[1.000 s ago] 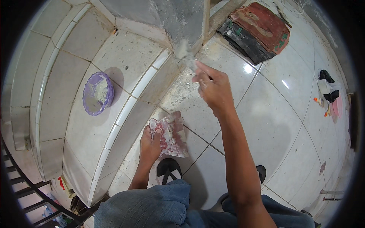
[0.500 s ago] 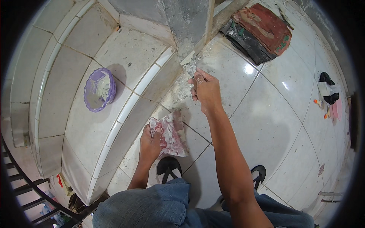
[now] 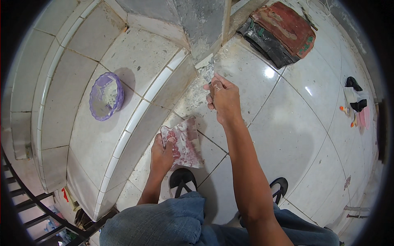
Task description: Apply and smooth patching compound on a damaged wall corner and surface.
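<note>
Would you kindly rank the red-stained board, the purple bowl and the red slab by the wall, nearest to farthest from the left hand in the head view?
1. Board: held in the left hand.
2. Purple bowl: up-left, on the step.
3. Red slab: far upper right, by the wall.

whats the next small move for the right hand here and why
Probably a short stroke with the scraper blade along the joint where the tiled step meets the grey column. The right hand holds its tip at that corner, white smears mark the floor tiles below, and the left hand holds a paste-smeared board nearby.
</note>
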